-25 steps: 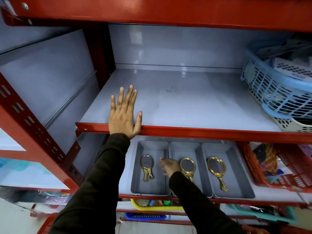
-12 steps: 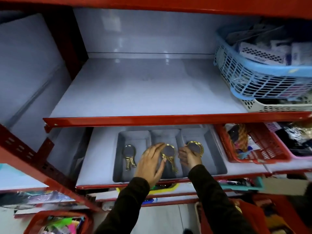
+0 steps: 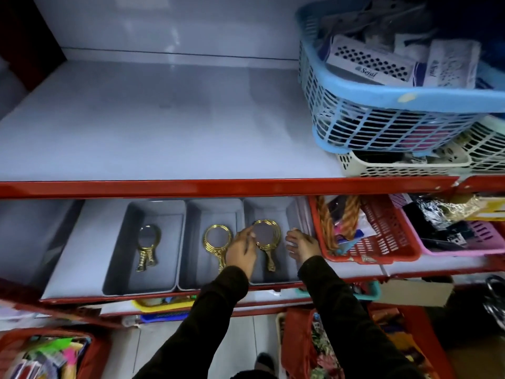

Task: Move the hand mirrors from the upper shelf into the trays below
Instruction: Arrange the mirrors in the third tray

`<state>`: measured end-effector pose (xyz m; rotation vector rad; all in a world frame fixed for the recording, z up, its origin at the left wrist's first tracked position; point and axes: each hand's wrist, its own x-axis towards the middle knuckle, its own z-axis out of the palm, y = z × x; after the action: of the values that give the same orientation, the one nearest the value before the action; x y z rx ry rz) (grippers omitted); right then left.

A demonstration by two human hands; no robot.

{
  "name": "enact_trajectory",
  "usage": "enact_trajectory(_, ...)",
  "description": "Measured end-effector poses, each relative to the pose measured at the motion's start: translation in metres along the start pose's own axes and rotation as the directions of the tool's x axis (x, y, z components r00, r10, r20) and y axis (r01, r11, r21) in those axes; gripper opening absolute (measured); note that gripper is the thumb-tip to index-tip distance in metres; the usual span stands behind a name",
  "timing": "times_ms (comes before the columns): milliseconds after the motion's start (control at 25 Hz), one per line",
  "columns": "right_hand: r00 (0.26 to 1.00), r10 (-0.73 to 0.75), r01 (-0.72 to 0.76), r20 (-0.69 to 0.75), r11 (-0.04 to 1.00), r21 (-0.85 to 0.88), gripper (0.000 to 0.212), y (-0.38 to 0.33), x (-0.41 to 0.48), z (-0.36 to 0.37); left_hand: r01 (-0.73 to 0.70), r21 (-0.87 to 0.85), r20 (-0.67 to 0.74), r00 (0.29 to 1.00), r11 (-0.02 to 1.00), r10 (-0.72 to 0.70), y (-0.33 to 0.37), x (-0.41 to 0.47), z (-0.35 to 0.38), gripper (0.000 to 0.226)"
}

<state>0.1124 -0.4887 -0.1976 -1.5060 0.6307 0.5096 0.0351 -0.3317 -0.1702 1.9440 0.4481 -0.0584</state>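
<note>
Three grey trays sit side by side on the lower shelf: left tray [image 3: 120,242], middle tray [image 3: 192,231], right tray [image 3: 273,207]. Gold-framed hand mirrors lie in each: a stacked pair [image 3: 149,246] in the left tray, a stack [image 3: 216,242] in the middle, and a mirror [image 3: 269,236] in the right. My left hand [image 3: 241,251] reaches over the wall between the middle and right trays, fingertips pinched on the left rim of the right tray's mirror. My right hand [image 3: 302,246] rests with fingers spread at the right tray's right wall. The upper shelf [image 3: 136,119] holds no mirrors.
A blue basket [image 3: 382,119] of boxes sits stacked on a white basket [image 3: 404,164] at the upper shelf's right end. Right of the trays stand a red basket [image 3: 388,242] and a pink basket [image 3: 470,242]. The red shelf edge [image 3: 218,187] overhangs the trays. Cluttered baskets fill the shelves below.
My left hand came down off the upper shelf's edge to the trays and now pinches the right tray's mirror. My right hand shifted from that mirror to the tray's right wall. The view dropped and moved right.
</note>
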Motion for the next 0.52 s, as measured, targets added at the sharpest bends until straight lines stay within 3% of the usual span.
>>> enact_trajectory(80, 1.0, 0.015, -0.016, -0.017, 0.999, -0.041, 0.04, 0.0, 0.015, -0.008, 0.303, -0.275, 0.063, 0.953, 0.913, -0.297, 0.002, 0.019, 0.028, 0.052)
enact_trajectory(160, 0.999, 0.052, -0.052, 0.002, 0.997, -0.059, 0.039, 0.005, 0.026, -0.007, 0.484, -0.492, 0.16, 0.867, 0.723, -0.472, 0.005, 0.033, 0.047, 0.059)
enact_trajectory(280, 0.997, 0.075, -0.076, -0.013, 0.987, -0.141, 0.06, 0.011, 0.045, 0.004, 0.526, -0.667, 0.199, 0.808, 0.528, -0.555, 0.016, 0.047, 0.056, 0.056)
enact_trajectory(360, 0.998, 0.057, -0.062, -0.033, 0.976, -0.207, 0.071, 0.008, 0.054, 0.013, 0.508, -0.697, 0.148, 0.792, 0.505, -0.593, 0.004, 0.069, 0.068, 0.067)
enact_trajectory(440, 0.998, 0.048, -0.056, -0.043, 0.976, -0.21, 0.076, 0.005, 0.064, 0.022, 0.51, -0.721, 0.153, 0.777, 0.468, -0.611, -0.032, 0.101, 0.091, 0.095)
enact_trajectory(520, 0.999, 0.023, -0.031, -0.049, 0.982, -0.189, 0.094, 0.012, 0.085, 0.027, 0.521, -0.725, 0.169, 0.769, 0.451, -0.617, -0.038, 0.115, 0.099, 0.094)
